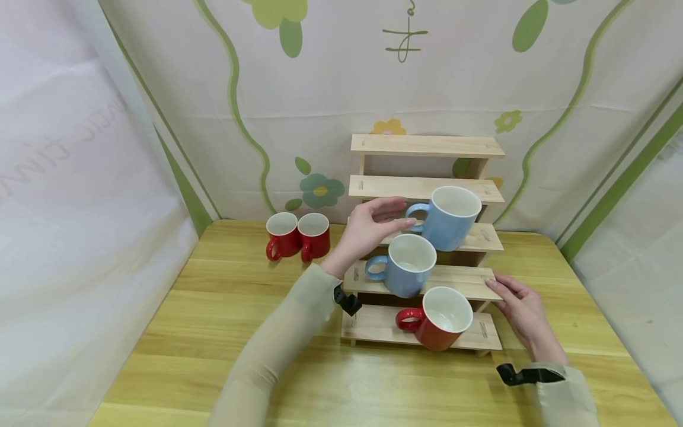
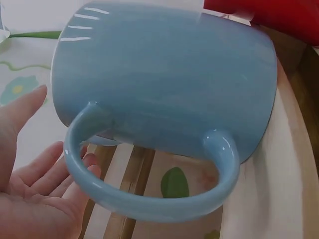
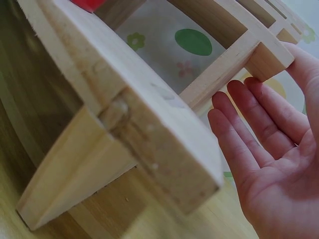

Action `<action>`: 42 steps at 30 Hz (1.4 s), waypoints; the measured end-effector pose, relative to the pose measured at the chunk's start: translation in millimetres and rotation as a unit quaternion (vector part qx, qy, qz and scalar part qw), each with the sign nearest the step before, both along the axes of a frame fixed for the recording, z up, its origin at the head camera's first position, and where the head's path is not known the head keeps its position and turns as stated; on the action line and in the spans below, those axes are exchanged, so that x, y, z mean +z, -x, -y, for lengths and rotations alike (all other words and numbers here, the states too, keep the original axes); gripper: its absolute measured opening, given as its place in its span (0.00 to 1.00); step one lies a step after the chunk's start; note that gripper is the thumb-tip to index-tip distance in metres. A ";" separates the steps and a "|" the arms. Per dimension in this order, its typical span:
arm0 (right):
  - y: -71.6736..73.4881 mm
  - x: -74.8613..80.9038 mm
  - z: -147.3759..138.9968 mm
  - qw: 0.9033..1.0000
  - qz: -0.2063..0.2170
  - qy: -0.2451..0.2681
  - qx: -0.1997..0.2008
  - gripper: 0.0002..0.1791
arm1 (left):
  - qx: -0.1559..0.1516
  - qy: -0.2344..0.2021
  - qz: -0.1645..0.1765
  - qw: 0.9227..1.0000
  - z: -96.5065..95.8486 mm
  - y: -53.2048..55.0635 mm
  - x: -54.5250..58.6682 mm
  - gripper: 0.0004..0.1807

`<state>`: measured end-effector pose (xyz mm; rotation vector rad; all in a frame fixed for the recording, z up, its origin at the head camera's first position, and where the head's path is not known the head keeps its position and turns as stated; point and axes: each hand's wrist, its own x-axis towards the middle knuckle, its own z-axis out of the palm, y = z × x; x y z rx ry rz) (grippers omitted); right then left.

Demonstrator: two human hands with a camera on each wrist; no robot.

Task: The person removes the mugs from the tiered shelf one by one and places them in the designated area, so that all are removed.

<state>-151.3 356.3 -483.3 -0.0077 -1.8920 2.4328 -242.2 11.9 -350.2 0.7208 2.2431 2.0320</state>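
Observation:
A stepped wooden rack (image 1: 421,144) stands on the table with mugs on its tiers. My left hand (image 1: 368,230) is beside the handle of the upper blue mug (image 1: 452,222), thumb and fingers extended and apart. Just below that hand, another blue mug (image 1: 408,267) sits on the second tier from the bottom, its handle pointing left; a blue mug (image 2: 164,74) fills much of the left wrist view. At that tier's right end, my right hand (image 1: 522,305) holds the board's corner, thumb on top and fingers underneath. On the lowest tier rests a red mug (image 1: 439,332).
Two red mugs, one on the left (image 1: 283,237) and one on the right (image 1: 315,238), stand side by side at the back of the wooden table (image 1: 224,302). Behind everything hangs a printed white cloth (image 1: 331,89), with cloth walls at both sides.

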 end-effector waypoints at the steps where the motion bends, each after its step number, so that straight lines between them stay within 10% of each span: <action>1: 0.1 0.0 0.0 1.000 -0.001 0.000 0.000 0.12 | -0.002 0.004 0.004 1.000 -0.7 1.4 -0.2 0.29; 42: -0.1 -1.6 0.1 1.000 0.000 0.007 -0.004 0.13 | -0.034 0.044 0.030 0.998 -20.3 15.2 -1.5 0.23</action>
